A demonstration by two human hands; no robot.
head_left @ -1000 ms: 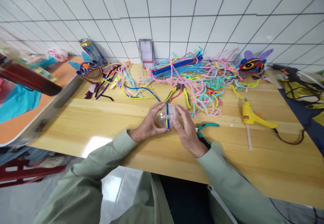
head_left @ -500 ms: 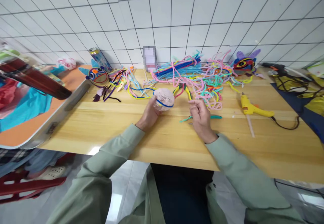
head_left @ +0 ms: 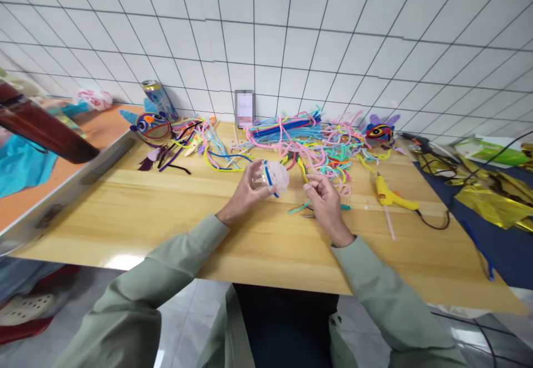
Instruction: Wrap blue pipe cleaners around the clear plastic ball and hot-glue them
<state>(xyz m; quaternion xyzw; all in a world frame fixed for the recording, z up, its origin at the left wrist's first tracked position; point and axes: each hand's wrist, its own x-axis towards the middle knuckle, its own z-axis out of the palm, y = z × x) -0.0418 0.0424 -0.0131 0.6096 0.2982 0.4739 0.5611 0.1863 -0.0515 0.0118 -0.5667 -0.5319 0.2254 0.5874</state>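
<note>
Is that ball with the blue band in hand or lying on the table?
In hand: the left hand has its thumb and fingers curled around the ball.

Around the partly clear, plastic-looking ball [head_left: 278, 178], a smooth wood-grained tabletop [head_left: 266, 251] shines, with fuzzy, matt pipe cleaners [head_left: 287, 128] at twelve o'clock, a shiny metal can [head_left: 160, 100] at ten, and a smooth plastic glue gun [head_left: 387, 193] and crinkled, glossy foil [head_left: 487, 207] at three.

The left hand [head_left: 245, 193] holds a ball [head_left: 280, 178] with 1 blue band [head_left: 267, 174], while the right hand [head_left: 327, 204] hovers, loosely pinched, over a teal-handled tool [head_left: 298, 208]. Pipe cleaners [head_left: 287, 127] lie tangled between 2 eyed figures [head_left: 152, 128], and a yellow glue gun [head_left: 388, 196] lies farther right.
</note>
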